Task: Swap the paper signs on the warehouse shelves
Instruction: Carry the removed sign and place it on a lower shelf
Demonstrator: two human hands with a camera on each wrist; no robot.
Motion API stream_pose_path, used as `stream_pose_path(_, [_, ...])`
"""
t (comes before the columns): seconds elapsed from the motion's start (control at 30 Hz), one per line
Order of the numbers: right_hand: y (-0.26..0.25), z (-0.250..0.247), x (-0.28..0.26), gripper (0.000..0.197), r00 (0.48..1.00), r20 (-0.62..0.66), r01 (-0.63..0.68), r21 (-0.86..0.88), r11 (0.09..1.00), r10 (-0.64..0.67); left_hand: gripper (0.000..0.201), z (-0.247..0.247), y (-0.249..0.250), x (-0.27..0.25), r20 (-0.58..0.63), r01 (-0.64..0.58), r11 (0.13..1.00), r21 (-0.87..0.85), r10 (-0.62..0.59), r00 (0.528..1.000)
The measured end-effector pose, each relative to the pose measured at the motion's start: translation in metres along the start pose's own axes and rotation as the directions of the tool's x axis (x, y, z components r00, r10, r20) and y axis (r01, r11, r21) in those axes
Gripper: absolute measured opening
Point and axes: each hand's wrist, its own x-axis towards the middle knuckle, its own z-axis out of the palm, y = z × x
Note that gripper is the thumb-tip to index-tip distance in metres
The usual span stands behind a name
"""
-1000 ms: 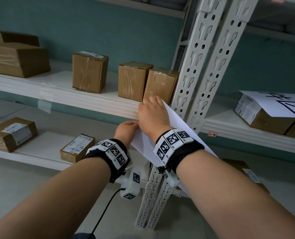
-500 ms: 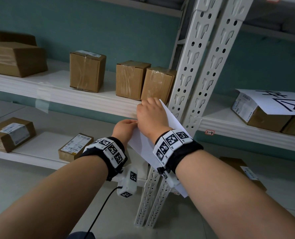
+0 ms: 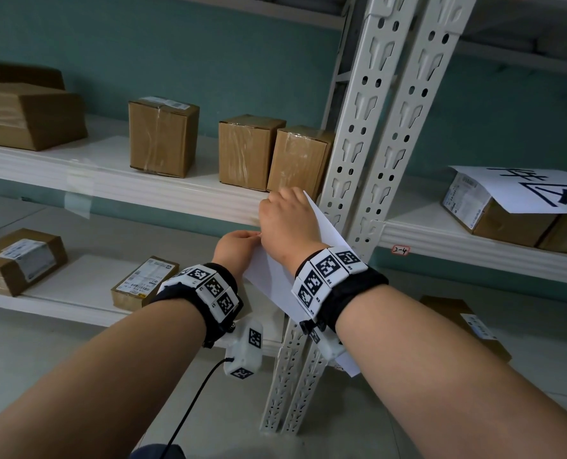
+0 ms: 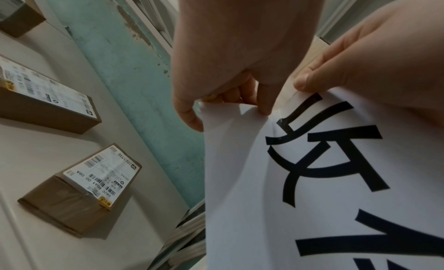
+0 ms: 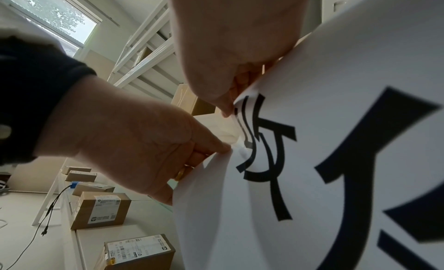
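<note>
Fingers [image 4: 264,101] of our left hand [image 3: 239,248] pinch the top edge of the paper sign [image 4: 312,198], and our right hand [image 3: 287,223] pinches the same edge just beside them. We hold the sign against the front lip of the shelf [image 3: 176,193], next to the upright post [image 3: 358,160]. Black characters show on its face. Cardboard boxes [image 3: 163,137] stand on the shelf above.

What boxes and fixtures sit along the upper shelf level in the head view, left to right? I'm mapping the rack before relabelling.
Large flat box → tall box → two smaller boxes → paired uprights → box under a paper sign.
</note>
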Motion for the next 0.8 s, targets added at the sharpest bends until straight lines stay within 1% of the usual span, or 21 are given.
stream_pose_path(0.07, [0.0001,-0.0004,0.0,0.023,1.0,-0.001,0.001,-0.002,1.0,-0.001,0.025,-0.0001,-0.0026,0.0006,0.003,0.006,1.0,-0.002,-0.006,1.0])
stream_pose_path(0.27, [0.0011,0.0008,0.0013,0.022,1.0,0.001,0.003,-0.001,1.0,-0.003,0.023,-0.0028,-0.0047,0.0017,0.01,0.001,1.0,0.007,-0.001,1.0])
stream_pose_path(0.47, [0.0003,0.0037,0.0013,0.025,1.0,0.015,-0.001,-0.018,1.0,0.001,0.022,-0.0042,-0.0061,0.0022,0.015,0.006,1.0,0.005,-0.006,1.0])
stream_pose_path(0.8, [0.0005,0.0011,-0.0015,0.028,0.998,0.066,0.004,-0.019,1.0,-0.002,0.022,-0.005,-0.011,0.0028,0.013,-0.003,1.0,0.026,0.002,1.0])
